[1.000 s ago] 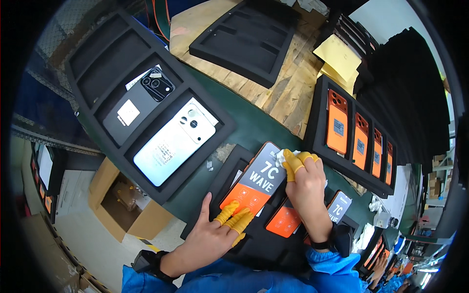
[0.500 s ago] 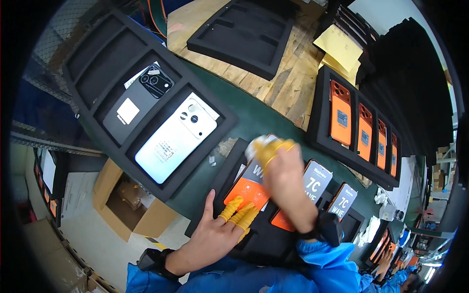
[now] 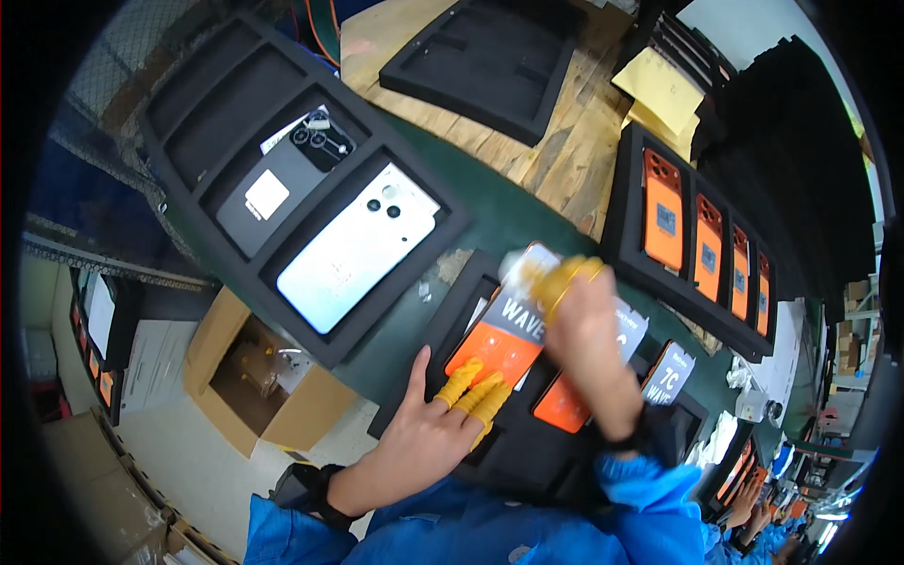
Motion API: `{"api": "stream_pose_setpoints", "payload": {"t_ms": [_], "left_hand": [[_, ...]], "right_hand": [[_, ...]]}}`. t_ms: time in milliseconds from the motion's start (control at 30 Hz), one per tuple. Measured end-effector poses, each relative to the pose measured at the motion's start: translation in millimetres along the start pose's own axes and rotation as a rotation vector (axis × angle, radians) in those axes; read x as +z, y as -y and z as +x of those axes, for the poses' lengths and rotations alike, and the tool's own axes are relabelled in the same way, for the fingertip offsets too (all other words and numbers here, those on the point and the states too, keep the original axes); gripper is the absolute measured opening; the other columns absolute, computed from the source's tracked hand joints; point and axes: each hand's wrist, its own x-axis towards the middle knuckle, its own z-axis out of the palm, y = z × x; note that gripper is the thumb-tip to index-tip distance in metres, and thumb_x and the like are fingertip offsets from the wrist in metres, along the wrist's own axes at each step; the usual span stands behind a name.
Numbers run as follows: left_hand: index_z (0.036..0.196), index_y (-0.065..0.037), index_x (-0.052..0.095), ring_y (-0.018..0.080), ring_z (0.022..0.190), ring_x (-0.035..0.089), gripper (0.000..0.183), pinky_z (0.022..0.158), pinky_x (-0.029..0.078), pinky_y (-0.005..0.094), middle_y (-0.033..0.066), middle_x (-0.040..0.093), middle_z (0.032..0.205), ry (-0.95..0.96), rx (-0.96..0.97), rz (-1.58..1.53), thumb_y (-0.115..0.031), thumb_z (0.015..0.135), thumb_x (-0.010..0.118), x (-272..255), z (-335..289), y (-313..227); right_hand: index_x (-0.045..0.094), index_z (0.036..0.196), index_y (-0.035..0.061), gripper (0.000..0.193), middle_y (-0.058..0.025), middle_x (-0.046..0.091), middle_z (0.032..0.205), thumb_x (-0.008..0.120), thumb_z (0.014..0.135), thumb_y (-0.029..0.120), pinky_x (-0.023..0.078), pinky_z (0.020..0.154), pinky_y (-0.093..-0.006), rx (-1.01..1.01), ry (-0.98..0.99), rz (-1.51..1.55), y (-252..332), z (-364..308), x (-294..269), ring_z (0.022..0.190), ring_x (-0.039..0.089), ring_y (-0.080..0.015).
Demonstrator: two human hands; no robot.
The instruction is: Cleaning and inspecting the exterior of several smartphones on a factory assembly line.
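Note:
A phone (image 3: 513,325) with a grey and orange front film lies tilted in a black foam tray (image 3: 450,318) before me. My left hand (image 3: 419,428), yellow finger cots on several fingers, rests with its fingers stretched out on the phone's orange lower end. Blurred by motion, my right hand (image 3: 584,315) also wears yellow cots and pinches a white cloth-like wad (image 3: 516,270) over the phone's upper end. My right forearm partly hides a second phone (image 3: 562,403) of the same kind. Further right in the tray is a third phone (image 3: 669,372).
At the left, a large foam tray (image 3: 372,141) holds a pale blue phone (image 3: 358,250) and a dark one (image 3: 268,193). Orange phones (image 3: 664,221) fill another tray at the right. An open carton (image 3: 306,428) stands below left. Yellow paper (image 3: 659,89) lies at the back.
My right hand has moved slightly right with the white wad, uncovering more of the phone's printed film. My left hand stays on the phone's lower end. The whole view has shifted a little.

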Motion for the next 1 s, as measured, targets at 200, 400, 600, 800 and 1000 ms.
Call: {"api": "stream_pose_setpoints", "payload": {"t_ms": [200, 400, 600, 800, 1000], "left_hand": [[0.105, -0.008, 0.065, 0.0206, 0.097, 0.063, 0.029, 0.101, 0.024, 0.0638, 0.0046, 0.066, 0.101, -0.362, -0.001, -0.131, -0.014, 0.077, 0.06, -26, -6, 9], [0.097, -0.007, 0.067, 0.027, 0.095, 0.061, 0.035, 0.105, 0.018, 0.0617, 0.0097, 0.065, 0.08, -0.367, -0.151, -0.084, 0.002, 0.065, 0.058, -42, 19, 33], [0.098, 0.001, 0.066, 0.0258, 0.074, 0.06, 0.04, 0.106, 0.015, 0.0615, 0.0138, 0.057, 0.064, -0.232, -0.058, -0.144, 0.009, 0.061, 0.054, -16, 27, 41], [0.098, -0.002, 0.067, 0.0236, 0.063, 0.059, 0.04, 0.107, 0.013, 0.0613, 0.0129, 0.055, 0.056, -0.106, -0.088, -0.091, 0.007, 0.062, 0.055, -13, 25, 39], [0.101, -0.004, 0.068, 0.0204, 0.059, 0.056, 0.044, 0.109, 0.011, 0.0593, 0.0072, 0.055, 0.051, -0.023, -0.115, 0.035, 0.007, 0.061, 0.056, -15, 26, 36]], "right_hand": [[0.064, 0.081, -0.0006, 0.015, -0.01, 0.053, 0.08, 0.06, 0.067, 0.004, 0.04, 0.075, -0.0369, -0.036, -0.047, 0.333, 37, -9, 11, 0.077, 0.05, -0.028], [0.066, 0.088, 0.0029, 0.019, -0.0078, 0.052, 0.086, 0.059, 0.071, 0.006, 0.038, 0.078, -0.0346, -0.11, 0.146, 0.418, 57, -22, -3, 0.079, 0.051, -0.0223], [0.069, 0.082, 0.0062, 0.014, -0.0038, 0.051, 0.082, 0.061, 0.069, 0.007, 0.036, 0.075, -0.032, -0.163, 0.16, 0.446, 59, -30, -9, 0.076, 0.05, -0.0189], [0.069, 0.085, 0.0064, 0.018, -0.0035, 0.05, 0.08, 0.062, 0.069, 0.006, 0.035, 0.074, -0.0314, -0.161, 0.19, 0.474, 59, -36, -13, 0.073, 0.048, -0.0183], [0.069, 0.091, 0.0074, 0.023, -0.0028, 0.052, 0.083, 0.062, 0.069, 0.006, 0.035, 0.074, -0.0311, -0.135, 0.22, 0.419, 57, -48, -27, 0.078, 0.049, -0.0181]]}}
